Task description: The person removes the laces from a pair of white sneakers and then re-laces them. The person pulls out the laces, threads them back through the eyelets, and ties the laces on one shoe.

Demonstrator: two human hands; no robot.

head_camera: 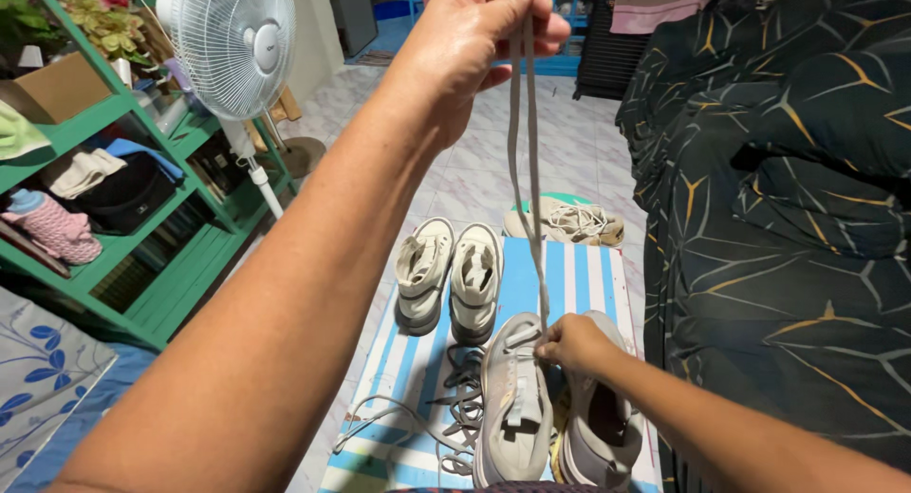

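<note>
Head view showed the left hand (484, 23) raised high, pinched shut on a grey shoelace (524, 170) that hung doubled toward a grey shoe (512, 398) at the near edge of a blue-and-white striped mat (588, 275). At that shoe's eyelets, the right hand (572, 343) gripped the lace's lower end. Another pair of pale shoes (451, 275) stood mid-mat, toward its far edge.

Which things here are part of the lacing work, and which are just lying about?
In use:
- left hand, raised, pinching the grey shoelace
- right hand at the top of the near grey shoe
- its partner shoe

Lying about:
- lace-less pair of shoes
- loose laces on the striped mat
- far shoe
- fan
- green shelf
</note>
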